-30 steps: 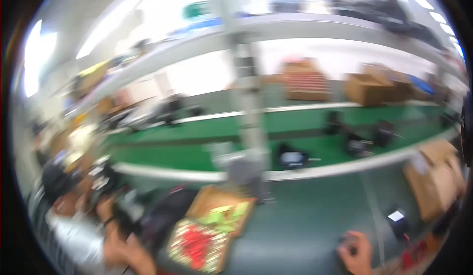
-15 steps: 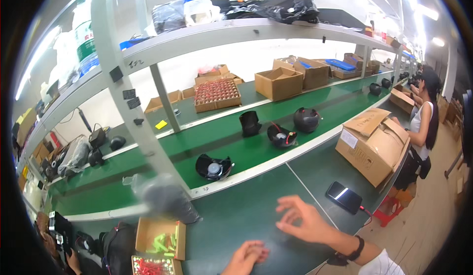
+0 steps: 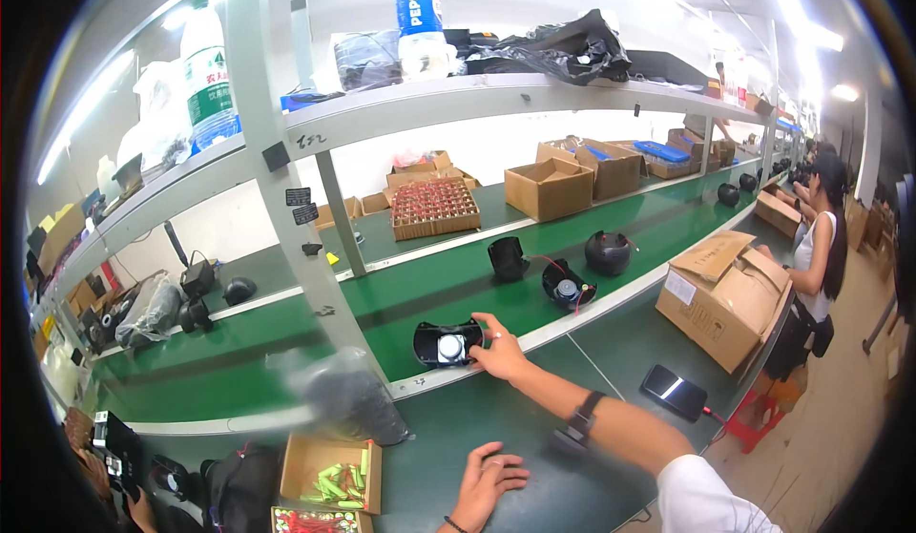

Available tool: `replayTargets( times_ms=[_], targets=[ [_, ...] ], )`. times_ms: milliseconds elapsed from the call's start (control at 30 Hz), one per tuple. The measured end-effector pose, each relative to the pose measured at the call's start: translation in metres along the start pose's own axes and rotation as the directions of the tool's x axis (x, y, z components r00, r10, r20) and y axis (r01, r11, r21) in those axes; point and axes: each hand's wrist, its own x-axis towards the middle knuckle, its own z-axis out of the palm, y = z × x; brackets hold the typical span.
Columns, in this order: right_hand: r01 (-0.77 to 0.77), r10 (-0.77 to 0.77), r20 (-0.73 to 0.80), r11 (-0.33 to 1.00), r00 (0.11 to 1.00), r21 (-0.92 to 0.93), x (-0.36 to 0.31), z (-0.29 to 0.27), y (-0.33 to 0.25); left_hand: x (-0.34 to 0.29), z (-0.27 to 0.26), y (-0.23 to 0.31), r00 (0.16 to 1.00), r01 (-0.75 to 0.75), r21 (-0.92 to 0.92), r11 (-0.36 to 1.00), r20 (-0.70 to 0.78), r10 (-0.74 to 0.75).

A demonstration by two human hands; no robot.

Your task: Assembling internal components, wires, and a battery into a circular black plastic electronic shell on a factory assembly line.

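Observation:
My right hand (image 3: pixel 503 357) reaches across to the green conveyor belt, its thumb and fingers closed on the right edge of a black rounded speaker housing (image 3: pixel 429 340). A silver speaker (image 3: pixel 451 348) sits inside that housing. Over the dark table at the lower middle, my left hand (image 3: pixel 485 488) is empty, with its fingers apart. Farther along the belt stand a second housing (image 3: pixel 563 285) with a speaker and red wire, an upright black shell (image 3: pixel 508 258) and a round black housing (image 3: pixel 608 252).
Near my left hand are a carton of green cylindrical cells (image 3: pixel 288 471) and a plastic-wrapped dark bundle (image 3: pixel 353 399). A phone (image 3: pixel 674 392) and a large carton (image 3: pixel 716 309) lie to the right. A metal post (image 3: pixel 334 318) rises beside the belt; a co-worker (image 3: pixel 816 232) sits far right.
My right hand has moved forward from above the table to the nearest housing and taken hold of its edge. My left hand has spread its fingers. The view has shifted.

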Motion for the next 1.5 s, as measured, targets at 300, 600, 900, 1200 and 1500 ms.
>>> replayTargets(
  times_ms=[300,600,900,1200,1500],
  targets=[
    [-0.267,0.151,0.318,0.894,0.936,0.361,-0.202,-0.033,-0.054,-0.001,-0.016,0.010,0.831,-0.388,0.591,0.707,-0.108,0.546],
    [-0.133,0.016,0.449,0.964,0.893,0.230,-0.325,-0.056,-0.084,-0.001,-0.040,0.019,0.863,-0.207,0.798,0.565,-0.123,0.489],
    [0.134,-0.133,0.019,0.977,0.991,-0.168,-0.246,-0.086,-0.058,-0.033,-0.051,0.005,0.913,-0.063,0.386,0.920,-0.350,0.209],
    [0.308,-0.276,0.140,0.805,0.951,-0.506,-0.224,-0.090,-0.132,-0.031,-0.016,0.012,0.906,-0.313,0.762,0.567,0.061,0.419],
    [0.732,-0.336,0.878,0.681,0.342,-0.025,-0.119,0.097,-0.211,-0.040,-0.030,0.025,0.922,-0.334,0.708,0.622,0.109,0.371]
  ],
)
